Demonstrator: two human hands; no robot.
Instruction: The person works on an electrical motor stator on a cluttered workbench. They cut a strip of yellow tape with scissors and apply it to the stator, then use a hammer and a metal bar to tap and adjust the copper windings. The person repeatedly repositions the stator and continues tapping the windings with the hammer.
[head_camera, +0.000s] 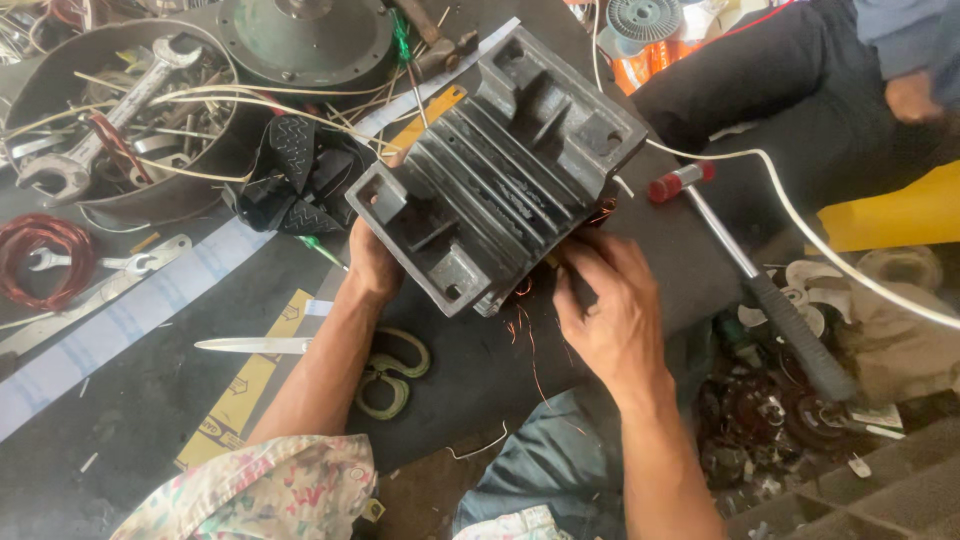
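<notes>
A dark grey finned electric motor housing (500, 170) lies tilted on the black work surface, its mounting feet facing up. My left hand (372, 262) grips its lower left corner from underneath. My right hand (600, 300) presses against its lower right end, fingers curled at the opening where thin copper wire strands (525, 330) stick out. Whether the fingers pinch a strand is hidden.
Scissors with green handles (385, 370) lie near my left forearm. A hammer with a red head (740, 270) lies to the right. A round pan of wrenches (110, 110), a coil of red wire (40, 255) and another person's legs (800, 70) are around.
</notes>
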